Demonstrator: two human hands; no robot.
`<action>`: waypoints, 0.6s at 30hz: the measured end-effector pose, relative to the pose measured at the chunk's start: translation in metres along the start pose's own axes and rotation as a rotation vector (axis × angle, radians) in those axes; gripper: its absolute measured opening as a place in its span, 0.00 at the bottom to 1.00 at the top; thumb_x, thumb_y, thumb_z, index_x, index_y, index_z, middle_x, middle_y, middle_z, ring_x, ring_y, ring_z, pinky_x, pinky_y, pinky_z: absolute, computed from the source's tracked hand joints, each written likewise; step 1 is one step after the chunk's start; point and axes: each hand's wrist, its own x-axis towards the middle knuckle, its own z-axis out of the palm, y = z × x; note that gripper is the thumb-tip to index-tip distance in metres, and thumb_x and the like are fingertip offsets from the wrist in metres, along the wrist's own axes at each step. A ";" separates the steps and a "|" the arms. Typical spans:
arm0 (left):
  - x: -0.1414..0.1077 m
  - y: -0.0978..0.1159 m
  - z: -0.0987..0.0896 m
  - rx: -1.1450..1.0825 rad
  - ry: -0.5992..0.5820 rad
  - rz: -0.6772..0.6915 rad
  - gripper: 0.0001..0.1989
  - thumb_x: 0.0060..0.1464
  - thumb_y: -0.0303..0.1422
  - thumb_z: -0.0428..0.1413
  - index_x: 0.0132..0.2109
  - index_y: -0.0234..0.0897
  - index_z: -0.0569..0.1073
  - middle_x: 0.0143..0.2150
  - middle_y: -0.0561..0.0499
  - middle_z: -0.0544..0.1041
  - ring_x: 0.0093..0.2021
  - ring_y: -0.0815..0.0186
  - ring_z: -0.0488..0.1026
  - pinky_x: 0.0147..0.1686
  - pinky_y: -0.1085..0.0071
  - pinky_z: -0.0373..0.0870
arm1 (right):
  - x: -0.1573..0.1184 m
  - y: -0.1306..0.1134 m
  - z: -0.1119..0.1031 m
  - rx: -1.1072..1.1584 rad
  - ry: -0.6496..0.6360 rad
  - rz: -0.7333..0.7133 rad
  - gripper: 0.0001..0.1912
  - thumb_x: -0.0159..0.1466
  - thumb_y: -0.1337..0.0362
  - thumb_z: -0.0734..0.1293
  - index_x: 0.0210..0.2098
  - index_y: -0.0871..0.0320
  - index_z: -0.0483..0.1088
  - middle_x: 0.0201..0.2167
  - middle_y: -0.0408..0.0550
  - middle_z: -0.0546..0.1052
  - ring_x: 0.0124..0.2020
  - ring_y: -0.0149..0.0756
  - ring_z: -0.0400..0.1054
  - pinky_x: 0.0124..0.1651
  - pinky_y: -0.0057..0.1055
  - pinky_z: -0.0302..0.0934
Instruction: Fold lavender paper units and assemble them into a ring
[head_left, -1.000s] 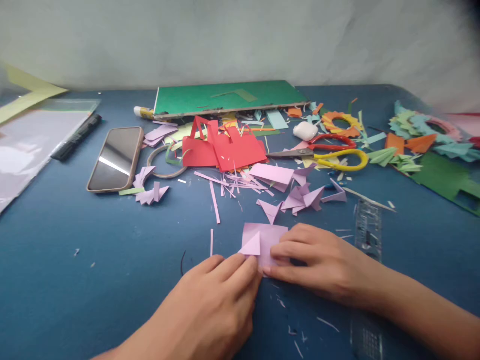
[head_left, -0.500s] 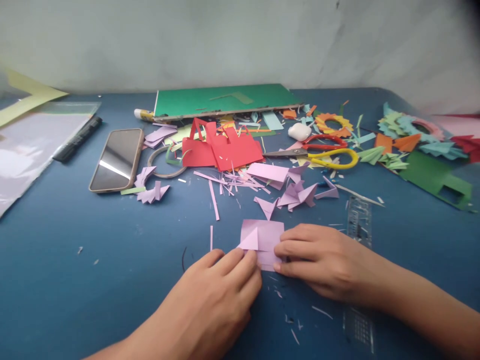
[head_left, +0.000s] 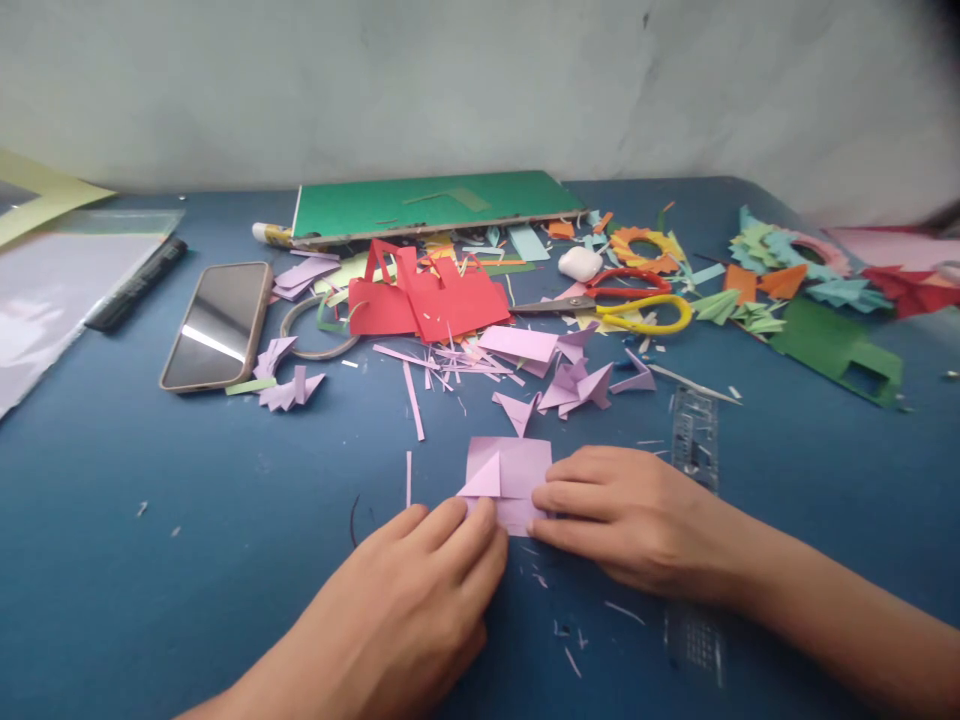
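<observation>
A small purple paper (head_left: 525, 462) lies flat on the blue table, with one triangular flap (head_left: 486, 478) folded over at its left and a crease across the lower part. My left hand (head_left: 435, 570) presses its fingertips together on the lower left corner, hiding it. At the right edge, my right hand (head_left: 637, 515) holds the sheet, its fingertips on the paper's side. Just beyond the sheet are folded purple pieces (head_left: 577, 387). Under my right forearm passes a clear ruler (head_left: 694, 440), partly covered.
Red-and-yellow-handled scissors (head_left: 637, 305), red cut paper (head_left: 457, 300), a tape ring (head_left: 319, 352) and many scraps lie ahead. A phone (head_left: 217, 325) and a black marker (head_left: 136, 285) are at left. A green board (head_left: 427, 205) lies by the wall; folded paper rings (head_left: 645, 250) sit at right.
The whole view has shifted slightly, so everything appears a little farther left. Both hands keep nearly the same place on the purple paper, and its folded flap looks unchanged.
</observation>
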 end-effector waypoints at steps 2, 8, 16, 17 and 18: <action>-0.001 -0.002 -0.001 -0.005 0.009 0.000 0.14 0.58 0.27 0.43 0.48 0.32 0.68 0.49 0.42 0.71 0.43 0.57 0.69 0.32 0.64 0.68 | -0.001 0.000 -0.002 -0.001 0.010 -0.005 0.19 0.68 0.70 0.50 0.32 0.60 0.70 0.30 0.51 0.72 0.35 0.34 0.64 0.36 0.31 0.57; -0.002 -0.009 -0.013 -0.063 0.068 -0.047 0.10 0.55 0.25 0.46 0.38 0.34 0.71 0.39 0.45 0.74 0.38 0.61 0.70 0.36 0.66 0.69 | -0.003 0.003 -0.007 0.024 -0.010 0.001 0.18 0.66 0.73 0.51 0.28 0.59 0.70 0.31 0.51 0.74 0.36 0.34 0.65 0.38 0.31 0.58; 0.001 -0.021 -0.013 -0.150 0.115 -0.101 0.13 0.58 0.28 0.45 0.31 0.34 0.71 0.40 0.45 0.74 0.38 0.61 0.71 0.38 0.63 0.72 | -0.003 0.006 -0.008 0.128 0.028 0.033 0.15 0.58 0.79 0.54 0.26 0.59 0.68 0.34 0.47 0.75 0.35 0.33 0.66 0.37 0.30 0.58; 0.003 -0.023 -0.011 -0.158 0.103 -0.095 0.11 0.58 0.29 0.46 0.34 0.34 0.72 0.42 0.45 0.73 0.40 0.60 0.70 0.39 0.62 0.72 | -0.002 0.006 -0.008 0.145 0.033 0.049 0.15 0.57 0.79 0.54 0.26 0.59 0.68 0.34 0.47 0.75 0.35 0.33 0.66 0.36 0.30 0.58; 0.005 -0.025 -0.009 -0.169 0.087 -0.085 0.09 0.58 0.31 0.47 0.37 0.33 0.71 0.44 0.44 0.72 0.42 0.59 0.70 0.41 0.61 0.71 | -0.001 0.006 -0.008 0.163 0.035 0.073 0.15 0.57 0.79 0.54 0.26 0.59 0.68 0.33 0.47 0.75 0.34 0.33 0.66 0.36 0.30 0.58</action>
